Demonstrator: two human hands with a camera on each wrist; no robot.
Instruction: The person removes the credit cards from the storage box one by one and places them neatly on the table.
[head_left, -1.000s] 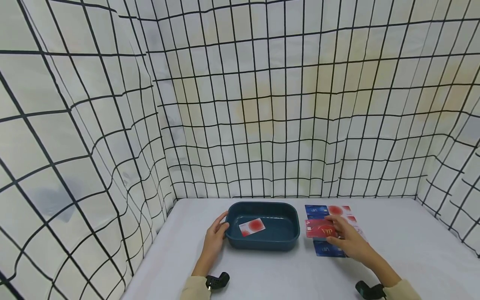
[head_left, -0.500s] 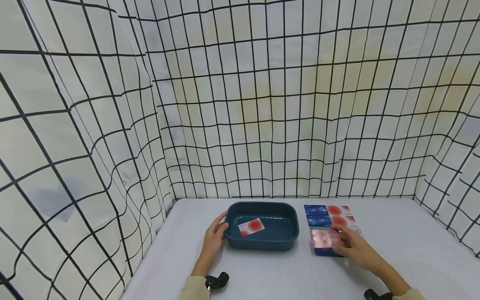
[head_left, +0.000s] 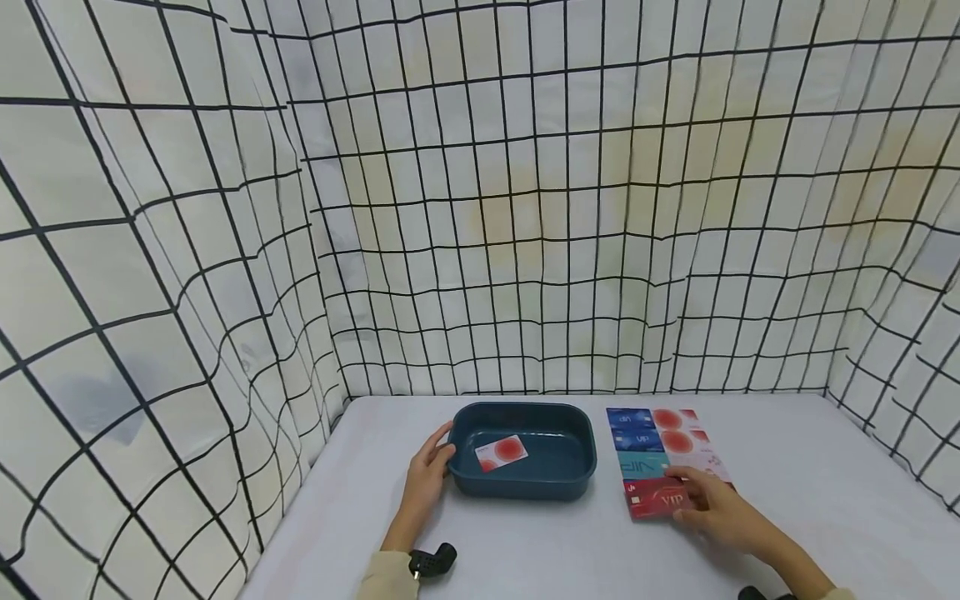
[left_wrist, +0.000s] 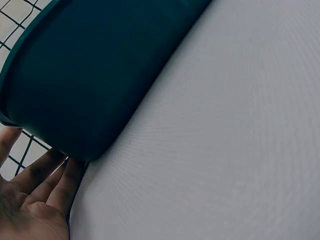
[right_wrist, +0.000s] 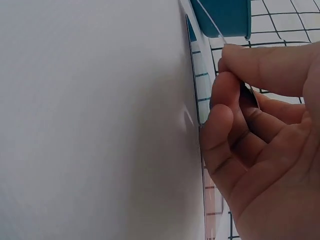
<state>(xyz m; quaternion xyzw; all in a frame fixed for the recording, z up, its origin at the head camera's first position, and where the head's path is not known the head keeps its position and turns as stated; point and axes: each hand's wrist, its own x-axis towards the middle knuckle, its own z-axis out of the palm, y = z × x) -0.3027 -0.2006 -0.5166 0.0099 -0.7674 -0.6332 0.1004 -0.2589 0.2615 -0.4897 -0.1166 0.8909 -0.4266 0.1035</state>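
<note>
My right hand (head_left: 720, 510) pinches a red VIP card (head_left: 654, 498) by its right end, over the near end of a card layout on the table. In the right wrist view a thin card edge (right_wrist: 212, 20) shows at the thumb and fingertips. Beyond it lie a teal card (head_left: 641, 465), blue VIP cards (head_left: 636, 440) and white cards with red circles (head_left: 677, 442). My left hand (head_left: 426, 475) rests against the left end of a dark teal bin (head_left: 525, 488). Its fingers (left_wrist: 65, 187) touch the wall rather straight. One white card with red circles (head_left: 501, 452) lies inside.
The bin and cards stand on a white-covered table (head_left: 540, 550). Black netting (head_left: 480, 250) over white sheeting rises along the table's back and sides. A black device (head_left: 433, 560) is strapped to the left wrist.
My right hand has carried the red card towards me, down the layout. The teal card is now uncovered, and the nearest blue card is hidden. The left hand and bin stay put.
</note>
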